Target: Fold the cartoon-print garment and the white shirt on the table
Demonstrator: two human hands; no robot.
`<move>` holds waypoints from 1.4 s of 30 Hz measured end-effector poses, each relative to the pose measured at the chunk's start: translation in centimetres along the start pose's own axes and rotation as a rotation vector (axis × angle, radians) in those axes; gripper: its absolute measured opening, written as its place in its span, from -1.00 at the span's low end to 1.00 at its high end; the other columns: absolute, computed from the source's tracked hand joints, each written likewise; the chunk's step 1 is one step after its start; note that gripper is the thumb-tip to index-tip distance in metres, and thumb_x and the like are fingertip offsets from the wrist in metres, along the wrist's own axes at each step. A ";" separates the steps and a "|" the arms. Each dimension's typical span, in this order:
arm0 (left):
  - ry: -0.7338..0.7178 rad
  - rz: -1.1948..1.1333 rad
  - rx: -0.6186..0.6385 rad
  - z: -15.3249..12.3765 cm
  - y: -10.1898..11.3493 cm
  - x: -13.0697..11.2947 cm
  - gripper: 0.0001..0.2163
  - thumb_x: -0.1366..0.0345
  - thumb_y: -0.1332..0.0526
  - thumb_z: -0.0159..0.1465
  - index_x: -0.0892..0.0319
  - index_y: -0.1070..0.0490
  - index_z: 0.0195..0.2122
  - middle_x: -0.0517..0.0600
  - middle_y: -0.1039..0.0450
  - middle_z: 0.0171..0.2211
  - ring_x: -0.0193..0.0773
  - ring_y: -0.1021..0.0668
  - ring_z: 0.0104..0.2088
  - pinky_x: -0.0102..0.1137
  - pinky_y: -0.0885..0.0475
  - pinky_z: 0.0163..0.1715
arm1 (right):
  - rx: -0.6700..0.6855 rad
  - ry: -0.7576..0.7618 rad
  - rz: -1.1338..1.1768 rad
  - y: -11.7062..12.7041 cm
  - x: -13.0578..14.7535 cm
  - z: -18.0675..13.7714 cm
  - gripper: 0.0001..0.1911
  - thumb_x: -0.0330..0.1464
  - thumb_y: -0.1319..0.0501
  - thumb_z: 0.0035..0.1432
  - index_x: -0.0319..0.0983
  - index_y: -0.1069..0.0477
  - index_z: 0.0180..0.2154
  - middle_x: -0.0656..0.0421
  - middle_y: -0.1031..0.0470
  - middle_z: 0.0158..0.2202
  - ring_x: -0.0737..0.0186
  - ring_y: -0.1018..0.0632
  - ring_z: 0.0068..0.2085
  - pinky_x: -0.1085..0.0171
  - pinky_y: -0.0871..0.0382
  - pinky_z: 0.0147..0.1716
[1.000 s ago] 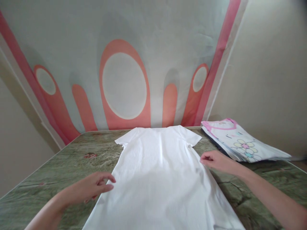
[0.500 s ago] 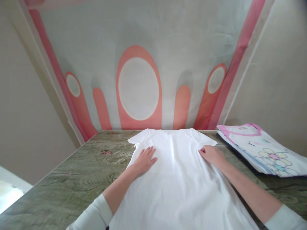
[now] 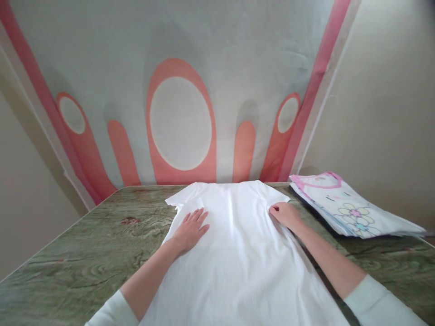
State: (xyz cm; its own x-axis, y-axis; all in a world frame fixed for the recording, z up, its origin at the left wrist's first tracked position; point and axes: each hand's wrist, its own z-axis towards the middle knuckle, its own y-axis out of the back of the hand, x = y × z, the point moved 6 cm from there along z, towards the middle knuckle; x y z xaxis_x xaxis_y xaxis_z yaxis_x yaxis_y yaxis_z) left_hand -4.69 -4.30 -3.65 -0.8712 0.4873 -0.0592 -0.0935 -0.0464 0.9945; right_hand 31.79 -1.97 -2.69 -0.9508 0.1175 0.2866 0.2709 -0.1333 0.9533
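Fingers [image 3: 194, 215] of left hand [image 3: 188, 232]: slightly spread, palm down on white T-shirt [image 3: 234, 253]. Forearm rising from lower left. Right hand [image 3: 286, 214]: fingers curled, pinching shirt's edge below the sleeve; forearm from lower right. Shirt: laid out, centre to lower frame. Garment stack [image 3: 326, 194], right of frame: flower print; neck marking too small to read.

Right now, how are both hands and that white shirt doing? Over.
Left hand flat on white shirt. Right hand pinching its edge below the sleeve. Shirt spread on table; folded clothes off to the right.
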 end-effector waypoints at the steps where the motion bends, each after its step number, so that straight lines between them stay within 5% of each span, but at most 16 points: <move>1: -0.004 -0.001 -0.008 0.0 0.0 0.0 -0.48 0.01 0.20 0.36 0.15 0.03 0.26 0.08 0.15 0.29 -0.16 0.02 0.27 -0.17 0.14 0.19 | -0.009 -0.008 0.004 -0.1 -0.1 0.1 -0.65 -0.20 -0.03 0.12 -0.22 -0.52 -0.41 0.06 -0.56 -0.34 0.14 -0.52 -0.24 0.33 -0.17 -0.40; 10: 0.007 0.011 0.001 0.2 0.2 0.0 -0.48 0.01 0.18 0.35 0.15 0.01 0.26 0.08 0.14 0.29 -0.11 0.00 0.26 -0.15 0.10 0.19 | -0.082 -0.067 0.078 -0.4 -0.4 0.3 -0.48 -0.09 0.10 0.21 -0.27 -0.51 -0.35 0.00 -0.55 -0.31 0.12 -0.52 -0.25 0.32 -0.20 -0.37; 17: 0.009 0.019 -0.003 0.3 0.0 0.2 -0.49 0.01 0.19 0.35 0.13 0.01 0.26 0.07 0.14 0.29 -0.12 -0.01 0.26 -0.15 0.10 0.19 | -0.086 -0.101 0.133 -0.2 -1.0 0.7 -0.67 -0.23 -0.04 0.14 -0.25 -0.51 -0.34 0.09 -0.56 -0.31 0.18 -0.52 -0.25 0.36 -0.21 -0.36; 25: 0.009 0.009 -0.003 0.3 0.0 0.2 -0.49 0.01 0.18 0.35 0.12 -0.01 0.25 0.05 0.14 0.29 -0.12 0.00 0.26 -0.16 0.11 0.19 | -0.046 -0.156 0.118 0.3 -1.2 0.6 -0.42 0.01 0.07 0.16 -0.29 -0.50 -0.45 0.00 -0.54 -0.45 0.13 -0.53 -0.33 0.32 -0.22 -0.41; 31: 0.008 0.006 -0.007 0.4 0.1 0.3 -0.49 0.01 0.17 0.35 0.11 -0.01 0.25 0.04 0.13 0.29 -0.12 0.00 0.26 -0.16 0.10 0.18 | -0.081 -0.194 0.079 -0.3 -0.7 0.4 -0.65 -0.12 -0.07 0.07 -0.23 -0.47 -0.43 0.06 -0.54 -0.38 0.11 -0.52 -0.31 0.31 -0.17 -0.46; 42: 0.006 -0.001 -0.001 0.4 0.3 0.0 -0.49 0.01 0.16 0.35 0.13 -0.01 0.25 0.05 0.12 0.28 -0.12 -0.01 0.26 -0.15 0.09 0.19 | -0.082 -0.223 0.016 1.6 -4.4 1.0 -0.52 -0.05 0.02 0.17 -0.29 -0.44 -0.39 0.00 -0.51 -0.37 0.13 -0.51 -0.31 0.32 -0.16 -0.47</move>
State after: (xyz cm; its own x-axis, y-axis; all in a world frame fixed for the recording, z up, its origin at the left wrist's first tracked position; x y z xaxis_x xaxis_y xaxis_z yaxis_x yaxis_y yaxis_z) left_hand -4.51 -3.95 -3.30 -0.8739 0.4824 -0.0603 -0.0945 -0.0469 0.9944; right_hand 36.59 -1.76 -2.37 -0.8873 0.3281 0.3242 0.2637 -0.2157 0.9402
